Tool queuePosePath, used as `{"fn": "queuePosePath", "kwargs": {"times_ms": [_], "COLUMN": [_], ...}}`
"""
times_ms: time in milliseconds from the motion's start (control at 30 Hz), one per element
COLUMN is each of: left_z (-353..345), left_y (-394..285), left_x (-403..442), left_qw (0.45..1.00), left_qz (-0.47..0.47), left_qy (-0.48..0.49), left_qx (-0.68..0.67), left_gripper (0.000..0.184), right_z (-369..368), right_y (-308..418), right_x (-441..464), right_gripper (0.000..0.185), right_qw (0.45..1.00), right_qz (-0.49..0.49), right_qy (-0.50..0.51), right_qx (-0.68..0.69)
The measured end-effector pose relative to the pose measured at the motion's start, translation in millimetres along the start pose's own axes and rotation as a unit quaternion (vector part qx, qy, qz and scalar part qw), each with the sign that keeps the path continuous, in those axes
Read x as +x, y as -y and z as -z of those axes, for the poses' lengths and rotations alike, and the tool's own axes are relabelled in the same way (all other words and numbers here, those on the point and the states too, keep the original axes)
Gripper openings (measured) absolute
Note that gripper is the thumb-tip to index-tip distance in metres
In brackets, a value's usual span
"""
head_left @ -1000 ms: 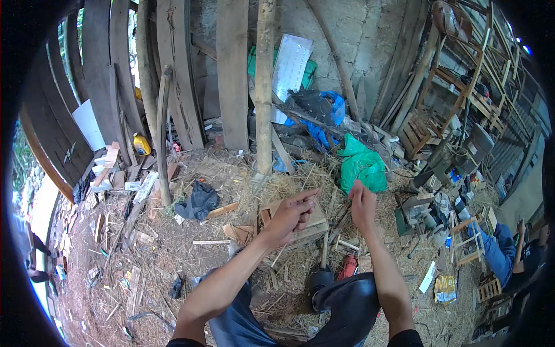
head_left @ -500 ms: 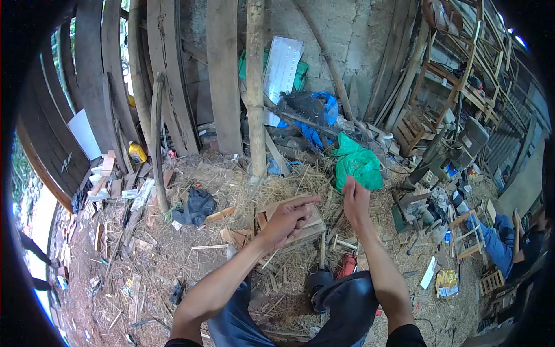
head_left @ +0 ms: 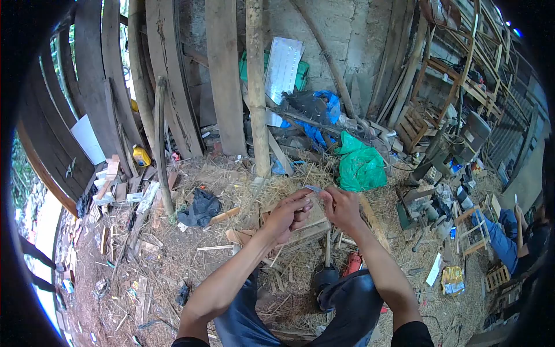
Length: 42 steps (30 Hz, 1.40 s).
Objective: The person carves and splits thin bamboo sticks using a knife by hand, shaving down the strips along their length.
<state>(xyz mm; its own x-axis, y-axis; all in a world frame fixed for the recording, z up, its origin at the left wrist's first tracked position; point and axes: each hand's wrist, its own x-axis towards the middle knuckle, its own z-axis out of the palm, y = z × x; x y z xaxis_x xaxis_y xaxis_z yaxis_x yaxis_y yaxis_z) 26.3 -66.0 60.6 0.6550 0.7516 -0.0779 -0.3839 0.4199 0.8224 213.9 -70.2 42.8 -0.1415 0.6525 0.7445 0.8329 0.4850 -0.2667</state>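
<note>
My left hand and my right hand meet in front of me, above a low wooden block. Between their fingertips is a small thin pale strip; its exact kind is too small to tell. The fingers of the left hand are curled, with the index fingertip at the strip. Thumb and fingers of the right hand pinch together at the strip's other side. Below the hands, a dark tool head with a wooden handle stands near my knees, beside a red object.
A wooden post rises ahead, with a green plastic bag to its right. A black bag lies on the straw-covered ground, left. Machinery stands on the right, and a person in blue trousers sits beyond it.
My right hand has moved left to join the left hand, and its fingers now meet the pale strip. The left hand's outstretched index finger has curled in. The view has shifted slightly.
</note>
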Motion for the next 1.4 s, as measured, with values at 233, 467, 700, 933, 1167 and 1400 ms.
{"fn": "queuePosePath", "kwargs": {"times_ms": [233,467,700,933,1167,1400], "left_z": [-7.6,2.5,-2.5,-12.3,6.0,0.0], "left_y": [-4.9,1.3,2.7,0.7,18.7,20.0], "left_x": [-10.9,-2.6,0.5,-16.4,3.9,-0.1], "left_qw": [0.999,1.000,0.999,0.998,0.981,0.944], "left_qz": [0.041,0.007,0.025,0.022,-0.061,-0.160], "left_qy": [-0.003,-0.005,-0.021,0.031,-0.095,-0.105], "left_qx": [0.019,0.001,-0.008,0.048,0.158,0.268], "left_gripper": [0.042,0.040,0.035,0.039,0.026,0.019], "right_z": [7.7,0.1,0.8,5.7,3.5,7.7], "right_y": [-21.9,-27.7,-1.5,-49.9,10.3,-30.0], "right_x": [7.4,-13.3,-1.5,-2.8,-8.8,7.0], "right_gripper": [0.026,0.028,0.020,0.025,0.025,0.028], "right_qw": [0.997,0.986,0.999,0.982,0.997,0.981], "right_qz": [-0.082,-0.127,-0.016,-0.174,-0.006,-0.187], "right_qy": [-0.008,-0.051,0.021,-0.067,0.069,0.047], "right_qx": [-0.010,0.095,0.044,0.015,0.040,0.000]}}
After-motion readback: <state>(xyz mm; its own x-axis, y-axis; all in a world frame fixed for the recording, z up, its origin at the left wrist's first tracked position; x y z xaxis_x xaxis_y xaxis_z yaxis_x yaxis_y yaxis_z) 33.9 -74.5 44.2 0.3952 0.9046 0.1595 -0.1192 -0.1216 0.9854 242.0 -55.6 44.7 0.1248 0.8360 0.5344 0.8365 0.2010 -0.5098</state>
